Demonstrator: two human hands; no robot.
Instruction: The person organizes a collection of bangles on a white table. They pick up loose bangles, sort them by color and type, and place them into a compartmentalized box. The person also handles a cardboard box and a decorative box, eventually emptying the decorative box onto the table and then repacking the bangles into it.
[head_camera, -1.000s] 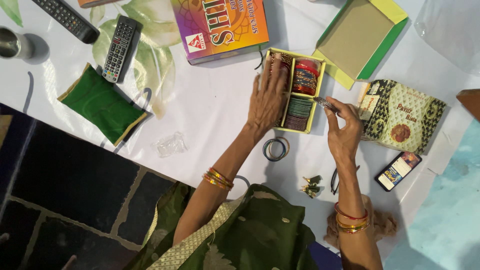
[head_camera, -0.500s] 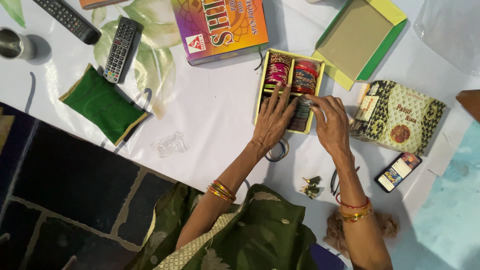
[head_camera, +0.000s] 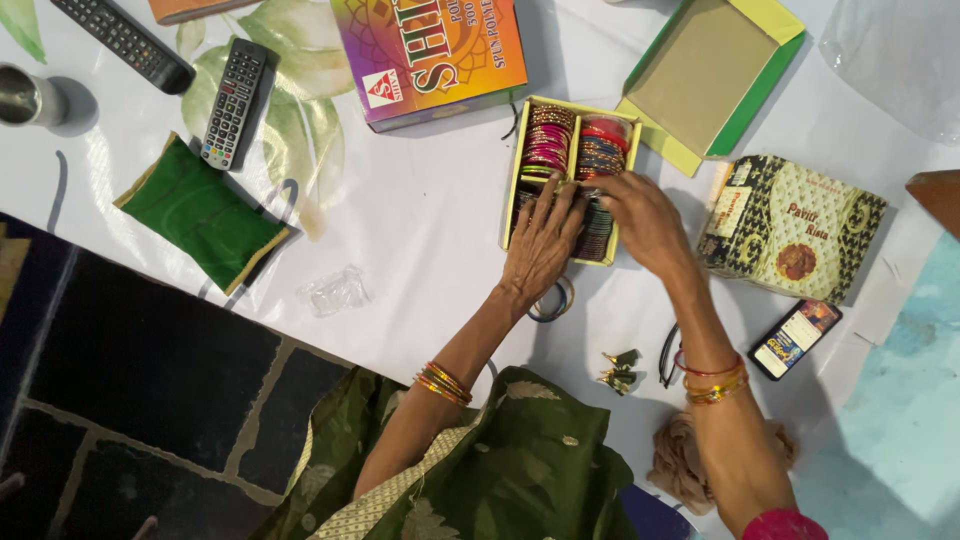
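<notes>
white cloth (head_camera: 420, 220), both hands now seemingly pressing bangles (head_camera: 548, 150)

Two remote controls (head_camera: 232, 103) lie side by side near a steel cup (head_camera: 22, 95). Just below them sits a green cloth pouch (head_camera: 200, 212). A big colourful box (head_camera: 430, 55) lies at the top. An open box lid (head_camera: 710, 80) is beside it. A patterned box (head_camera: 790, 230) sits near a phone (head_camera: 794, 340). A small clear wrapper (head_camera: 335, 290) lies alone on the white sheet (head_camera: 420, 220).
</notes>
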